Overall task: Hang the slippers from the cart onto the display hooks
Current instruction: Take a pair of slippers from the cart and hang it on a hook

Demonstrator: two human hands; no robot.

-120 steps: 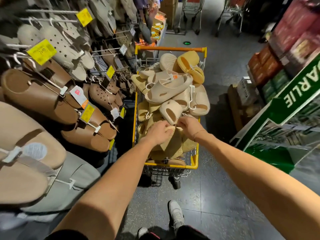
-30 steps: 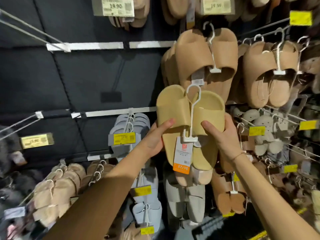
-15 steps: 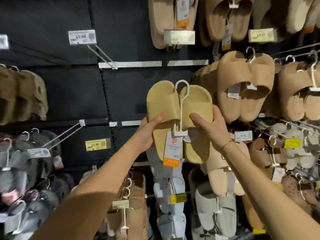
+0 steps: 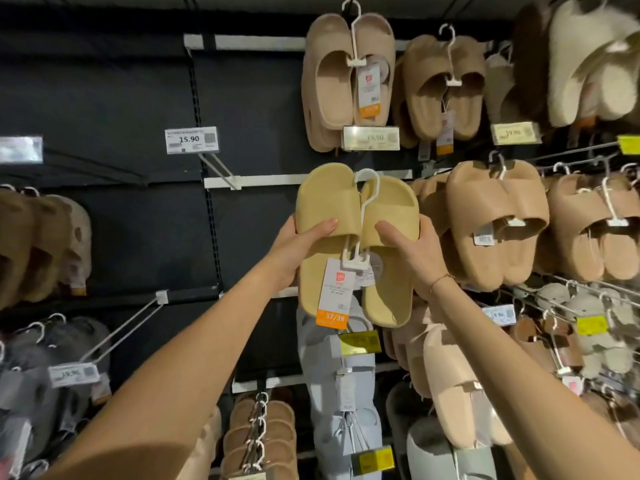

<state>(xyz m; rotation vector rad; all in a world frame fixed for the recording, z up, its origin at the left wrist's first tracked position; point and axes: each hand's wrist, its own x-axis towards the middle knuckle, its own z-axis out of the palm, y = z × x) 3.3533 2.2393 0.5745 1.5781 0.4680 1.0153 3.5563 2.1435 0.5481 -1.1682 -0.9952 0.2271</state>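
A pair of mustard-yellow slippers (image 4: 356,244) clipped on a white plastic hanger (image 4: 367,188) is held up in front of the dark display wall. My left hand (image 4: 298,247) grips the left slipper, thumb across its strap. My right hand (image 4: 412,251) grips the right slipper from the right side. A white tag with an orange size label (image 4: 331,319) hangs from the pair. An empty display hook (image 4: 218,168) with a 15.90 price tag (image 4: 191,139) sticks out up and left of the pair. The cart is out of view.
Beige slippers (image 4: 346,81) hang above the held pair, tan ones (image 4: 491,223) to the right, grey ones (image 4: 339,393) below. Another bare hook (image 4: 121,330) with a price tag juts out at lower left. Fluffy brown slippers (image 4: 38,244) hang at far left.
Four seconds ago both hands were reaching into the cart of slippers. Since then the yellow pair has been lifted to the wall, and in the last second it rose and shifted left.
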